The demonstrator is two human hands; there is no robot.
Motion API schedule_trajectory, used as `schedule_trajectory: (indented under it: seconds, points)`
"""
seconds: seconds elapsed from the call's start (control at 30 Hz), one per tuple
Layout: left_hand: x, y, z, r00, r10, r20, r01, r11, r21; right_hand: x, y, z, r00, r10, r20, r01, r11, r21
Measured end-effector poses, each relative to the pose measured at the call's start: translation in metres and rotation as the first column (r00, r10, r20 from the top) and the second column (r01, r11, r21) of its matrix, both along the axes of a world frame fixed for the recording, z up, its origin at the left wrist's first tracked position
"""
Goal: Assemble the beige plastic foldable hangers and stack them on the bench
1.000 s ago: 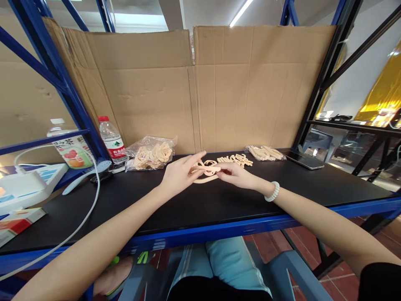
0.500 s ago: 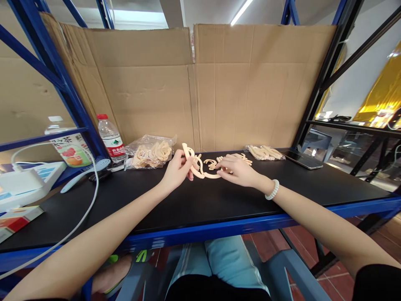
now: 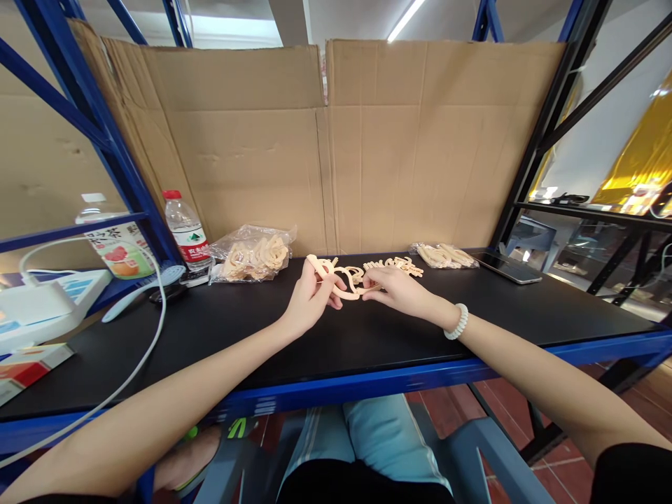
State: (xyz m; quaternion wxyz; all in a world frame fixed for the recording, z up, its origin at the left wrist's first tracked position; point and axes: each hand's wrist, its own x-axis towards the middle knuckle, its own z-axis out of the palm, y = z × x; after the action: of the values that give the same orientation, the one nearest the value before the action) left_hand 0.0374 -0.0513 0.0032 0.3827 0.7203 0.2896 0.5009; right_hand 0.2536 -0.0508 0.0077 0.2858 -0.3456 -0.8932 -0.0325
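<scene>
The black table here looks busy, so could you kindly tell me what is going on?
A person's left hand holds a pale curved piece at the black table. The right hand is at its right end; whether it grips too is hard to tell. Small loose pieces lie just beyond the hands. A clear bag of pale pieces sits on the left, a second bag on the right beside a phone.

My head-worn view faces forward and down, close above a flat black, blue-edged desk, toward tall brown cardboard.
</scene>
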Motion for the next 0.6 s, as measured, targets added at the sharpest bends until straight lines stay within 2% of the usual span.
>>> schedule_trajectory:
  seconds: [0.33,0.47,0.6]
  points:
    - [-0.0024,0.0019,-0.0008,0.998,0.058,-0.022,-0.056,0.995,0.082,-0.0087,-0.004,-0.0087,0.991,-0.037,0.129,0.014,0.984,0.177]
    - [0.0022,0.0018,0.0005,0.998,0.066,0.01,-0.066,0.998,-0.006,-0.0094,-0.0034,-0.0093,0.981,-0.035,0.188,-0.022,0.956,0.292]
    - [0.0046,0.0023,0.0057,0.99,0.106,0.089,-0.089,0.98,-0.176,-0.0085,-0.0036,-0.0061,0.974,-0.045,0.221,-0.042,0.926,0.374]
